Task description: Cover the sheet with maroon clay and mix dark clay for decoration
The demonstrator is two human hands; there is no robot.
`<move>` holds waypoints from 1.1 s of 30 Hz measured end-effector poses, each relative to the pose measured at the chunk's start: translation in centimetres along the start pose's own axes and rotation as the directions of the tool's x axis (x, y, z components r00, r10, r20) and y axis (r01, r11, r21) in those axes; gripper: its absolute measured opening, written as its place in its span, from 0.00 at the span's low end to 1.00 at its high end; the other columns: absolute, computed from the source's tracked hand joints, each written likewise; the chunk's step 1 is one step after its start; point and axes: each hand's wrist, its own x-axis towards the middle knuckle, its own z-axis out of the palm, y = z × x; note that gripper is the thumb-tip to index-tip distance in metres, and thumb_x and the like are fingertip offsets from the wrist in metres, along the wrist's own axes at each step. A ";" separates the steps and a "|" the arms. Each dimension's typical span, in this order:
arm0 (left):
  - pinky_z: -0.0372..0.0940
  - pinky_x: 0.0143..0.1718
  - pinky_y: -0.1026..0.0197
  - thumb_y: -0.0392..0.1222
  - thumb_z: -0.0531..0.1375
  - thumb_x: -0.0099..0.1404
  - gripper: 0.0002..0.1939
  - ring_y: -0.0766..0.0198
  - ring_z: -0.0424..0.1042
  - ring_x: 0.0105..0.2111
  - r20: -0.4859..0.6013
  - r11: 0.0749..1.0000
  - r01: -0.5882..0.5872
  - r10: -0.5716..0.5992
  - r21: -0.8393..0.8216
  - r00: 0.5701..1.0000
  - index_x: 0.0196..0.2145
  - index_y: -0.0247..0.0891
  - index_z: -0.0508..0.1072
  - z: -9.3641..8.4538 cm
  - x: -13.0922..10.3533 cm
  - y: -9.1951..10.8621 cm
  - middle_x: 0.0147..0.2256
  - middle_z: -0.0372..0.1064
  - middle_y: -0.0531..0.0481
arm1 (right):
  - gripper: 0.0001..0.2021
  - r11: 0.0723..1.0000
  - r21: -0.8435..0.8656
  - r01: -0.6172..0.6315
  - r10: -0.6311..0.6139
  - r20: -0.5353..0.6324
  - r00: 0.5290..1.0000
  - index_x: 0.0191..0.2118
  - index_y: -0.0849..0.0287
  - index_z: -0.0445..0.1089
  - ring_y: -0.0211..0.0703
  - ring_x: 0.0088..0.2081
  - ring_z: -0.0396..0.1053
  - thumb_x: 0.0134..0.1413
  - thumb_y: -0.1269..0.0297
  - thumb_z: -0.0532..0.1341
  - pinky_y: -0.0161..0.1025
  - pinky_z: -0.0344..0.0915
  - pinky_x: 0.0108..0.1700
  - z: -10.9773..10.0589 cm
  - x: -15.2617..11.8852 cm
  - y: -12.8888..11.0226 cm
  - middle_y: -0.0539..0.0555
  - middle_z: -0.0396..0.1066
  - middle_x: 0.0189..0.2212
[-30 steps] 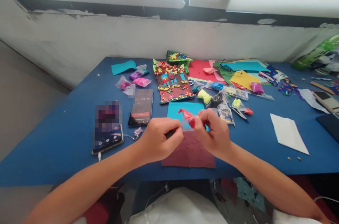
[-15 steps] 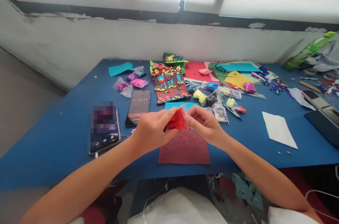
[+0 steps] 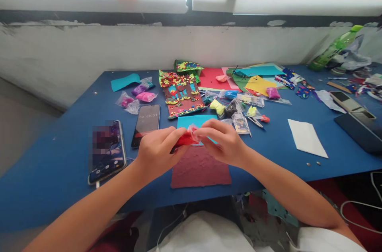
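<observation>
A small clear plastic bag of red clay (image 3: 185,139) is held between my two hands over the near part of the table. My left hand (image 3: 159,146) wraps round its body, thumb and fingers closed on it. At the bag's right end, the fingertips of my right hand (image 3: 222,140) pinch the crumpled clear plastic. Below the hands lies a flat maroon clay sheet (image 3: 201,168) with a rough surface, on a light blue sheet (image 3: 185,121) whose far part shows. Behind stands a decorated clay house panel (image 3: 182,95) in brown, blue and yellow.
Two phones, a timer phone (image 3: 146,123) and a charging phone (image 3: 107,150), lie at the left. Bagged clay (image 3: 146,97), coloured paper (image 3: 209,79) and scissors (image 3: 256,123) are spread behind. A white sheet (image 3: 307,137) and green bottle (image 3: 334,49) are at the right.
The bag has tilted flatter, showing less of its red face. My right hand has turned inward over its end with the fingers closer together. The whole view has shifted slightly.
</observation>
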 end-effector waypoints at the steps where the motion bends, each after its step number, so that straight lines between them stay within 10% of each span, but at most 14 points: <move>1: 0.62 0.22 0.67 0.37 0.58 0.66 0.03 0.68 0.69 0.18 0.002 1.000 0.000 0.000 0.003 1.000 0.35 0.37 0.71 0.0 0.0 0.0 0.20 0.69 0.56 | 0.10 0.999 -0.035 0.029 -0.028 0.023 0.999 0.47 0.56 0.67 0.38 0.34 0.69 0.63 0.74 0.53 0.36 0.69 0.35 -0.2 0.0 0.1 0.54 0.70 0.33; 33: 0.63 0.23 0.65 0.39 0.52 0.71 0.07 0.67 0.72 0.20 0.033 0.983 -0.180 0.179 0.024 0.983 0.36 0.37 0.69 0.1 0.0 -0.6 0.22 0.73 0.53 | 0.08 0.994 -0.098 -0.044 0.073 0.321 0.944 0.45 0.60 0.66 0.42 0.39 0.69 0.66 0.68 0.52 0.38 0.69 0.36 -1.5 0.2 -0.1 0.59 0.70 0.39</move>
